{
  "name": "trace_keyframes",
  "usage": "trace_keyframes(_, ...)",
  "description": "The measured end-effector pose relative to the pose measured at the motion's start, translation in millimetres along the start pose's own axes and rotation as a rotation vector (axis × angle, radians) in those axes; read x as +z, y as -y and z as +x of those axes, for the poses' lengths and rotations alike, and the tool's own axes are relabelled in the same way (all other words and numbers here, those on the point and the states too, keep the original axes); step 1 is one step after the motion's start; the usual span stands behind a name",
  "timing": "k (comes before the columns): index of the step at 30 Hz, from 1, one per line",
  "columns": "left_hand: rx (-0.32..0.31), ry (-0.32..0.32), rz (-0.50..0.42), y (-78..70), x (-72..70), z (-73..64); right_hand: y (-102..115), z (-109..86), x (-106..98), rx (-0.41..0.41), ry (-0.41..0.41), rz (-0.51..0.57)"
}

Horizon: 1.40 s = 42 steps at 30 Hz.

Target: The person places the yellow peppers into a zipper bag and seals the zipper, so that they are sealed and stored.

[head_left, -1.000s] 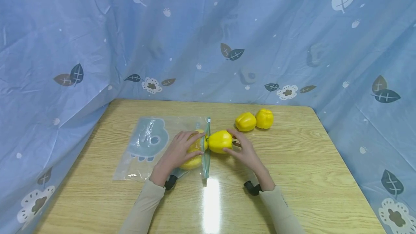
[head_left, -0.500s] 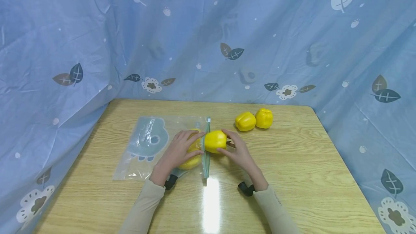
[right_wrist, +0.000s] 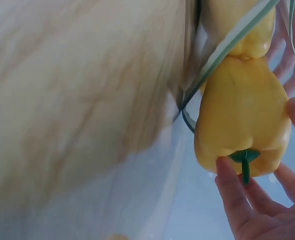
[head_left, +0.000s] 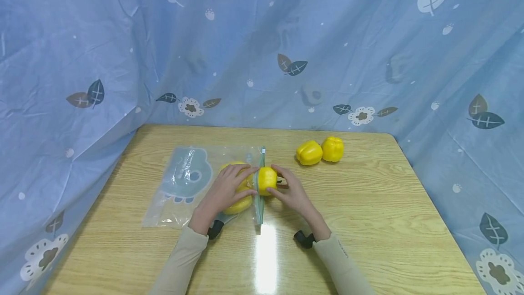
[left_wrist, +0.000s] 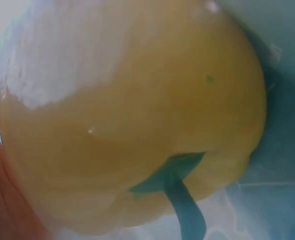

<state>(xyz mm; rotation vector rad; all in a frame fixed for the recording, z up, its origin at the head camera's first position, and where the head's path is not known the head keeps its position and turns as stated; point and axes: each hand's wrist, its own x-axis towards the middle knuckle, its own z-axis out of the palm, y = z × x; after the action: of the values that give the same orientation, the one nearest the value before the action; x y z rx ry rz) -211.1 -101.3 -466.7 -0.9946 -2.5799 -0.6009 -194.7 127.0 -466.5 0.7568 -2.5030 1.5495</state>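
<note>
A clear zip bag (head_left: 168,208) with a blue-grey animal print lies on the table, its green-edged mouth facing right. Inside, yellow bell peppers (head_left: 238,205) show through the plastic near the mouth. My left hand (head_left: 223,190) lies over them, thumb and fingertips holding the bag at its opening. Filling the left wrist view is a bagged pepper (left_wrist: 137,135) with a green stem. With its thumb and fingers my right hand (head_left: 295,195) grips another yellow bell pepper (right_wrist: 242,110) by its stem end. That pepper is partly in the mouth, against one inside.
Two more yellow bell peppers, one on its side (head_left: 309,153) and one beside it (head_left: 333,149), sit toward the back of the wooden table (head_left: 389,204). A blue leaf-patterned curtain (head_left: 245,49) rises behind and at both sides.
My right hand has moved left, pushing its pepper from outside the bag's mouth partly into it. The bagged peppers have shifted slightly left; my left hand stays in place.
</note>
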Motion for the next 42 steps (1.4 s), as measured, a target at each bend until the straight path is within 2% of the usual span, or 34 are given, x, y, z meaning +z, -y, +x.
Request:
trace_keyframes(6,-0.008,0.004,0.009,-0.4,0.2,-0.2,-25,-1.3,5,0.016,0.043,-0.008)
trace_keyframes(12,-0.022,0.014,0.013,-0.2,1.2,-0.5,-23,-4.1,2,0.027,0.151,0.059)
trace_keyframes(15,-0.017,0.010,0.017,-0.3,1.2,-0.8,-17,-4.3,3,0.024,0.176,0.066)
trace_keyframes(22,-0.009,0.000,0.017,-0.5,1.7,-0.7,12,-2.8,-1,0.002,0.173,0.107)
trace_keyframes(25,-0.011,0.004,0.015,-0.9,2.0,-0.6,13,-2.8,-1,0.022,0.168,0.106)
trace_keyframes(32,-0.006,0.010,0.017,-2.1,2.9,-0.6,-20,-1.9,14,0.055,0.112,0.073)
trace_keyframes(42,-0.011,0.023,0.022,-3.5,3.2,-1.5,-24,-1.2,21,0.048,0.092,0.067)
